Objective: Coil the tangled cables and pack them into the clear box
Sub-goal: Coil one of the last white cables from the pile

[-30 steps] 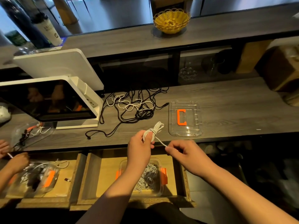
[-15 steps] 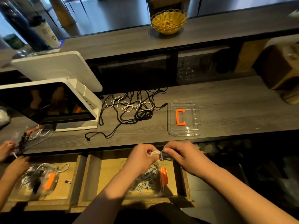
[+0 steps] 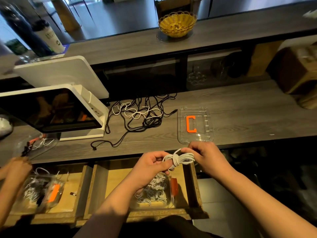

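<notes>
Head view: white cable bundle held between both hands

Left hand (image 3: 151, 164) and right hand (image 3: 208, 158), fingers clamped on a coiled white cable (image 3: 179, 158), hold it at lower centre, above the clear box (image 3: 155, 191) in an open drawer (image 3: 118, 182). Tangled cables (image 3: 140, 115) lie on the table (image 3: 240, 107), left of the clear lid (image 3: 195, 125).

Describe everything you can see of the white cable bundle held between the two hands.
The white cable bundle is a thin, matt cord gathered into several long loops, with turns wrapped crosswise around its middle. It lies roughly level in the air above the open drawer. The left hand pinches one end, the right hand the other. Nothing else touches it.
</notes>
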The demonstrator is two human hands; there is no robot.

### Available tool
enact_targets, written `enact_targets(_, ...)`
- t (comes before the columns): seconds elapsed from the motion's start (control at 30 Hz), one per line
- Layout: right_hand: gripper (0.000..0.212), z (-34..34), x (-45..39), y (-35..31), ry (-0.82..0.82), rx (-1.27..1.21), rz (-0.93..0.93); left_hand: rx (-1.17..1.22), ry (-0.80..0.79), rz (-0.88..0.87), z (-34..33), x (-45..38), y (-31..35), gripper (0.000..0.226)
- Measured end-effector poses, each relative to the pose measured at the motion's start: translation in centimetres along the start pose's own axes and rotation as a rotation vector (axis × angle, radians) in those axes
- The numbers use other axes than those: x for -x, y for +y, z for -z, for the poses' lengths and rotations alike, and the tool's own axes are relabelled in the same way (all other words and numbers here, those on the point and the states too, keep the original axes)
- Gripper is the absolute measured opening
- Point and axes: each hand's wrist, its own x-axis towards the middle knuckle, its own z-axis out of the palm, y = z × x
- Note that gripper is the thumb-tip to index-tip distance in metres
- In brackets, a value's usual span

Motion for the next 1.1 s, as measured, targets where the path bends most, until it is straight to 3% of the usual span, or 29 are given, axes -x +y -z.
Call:
enact_targets(0.1, 0.022, -0.6, 0.2, -0.1, -0.071, 0.026, 0.026, 0.147, 0.075, -0.032, -0.6, 0.0, 0.1, 0.015)
enact_targets(0.23, 0.021, -1.5, 0.5, -0.8, -0.136, 0.085, 0.069, 0.332, 0.257, -0.034, -1.4, -0.3, -0.1, 0.018)
enact_targets(0.4, 0.029, -2.1, 1.7, -1.5, -0.164, 0.016, 0.089, 0.245, 0.49, -0.033, -1.8, -1.0, -0.7, 0.012)
enact_targets(0.5, 0.013, -2.0, 2.2, -2.1, -0.174, -0.108, 0.071, 0.143, 0.543, -0.043, -2.1, -1.4, -1.0, 0.011)
enact_targets(0.6, 0.013, -1.8, 2.2, -2.9, -0.164, -0.179, 0.084, 0.038, 0.555, -0.052, -2.2, -1.6, -1.1, 0.01)
enact_targets(0.77, 0.036, -1.1, 2.3, -4.0, -0.173, -0.291, 0.074, -0.164, 0.556, -0.088, -2.1, -1.8, -1.0, 0.013)
enact_targets(0.9, 0.022, -0.8, 2.1, -4.4, -0.152, -0.287, 0.128, -0.244, 0.511, -0.093, -1.9, -1.9, -0.5, 0.012)
enact_targets(1.1, 0.028, -0.2, 1.8, -4.6, -0.028, -0.154, 0.24, -0.407, 0.308, -0.096, -2.7, -1.3, -0.1, 0.041)
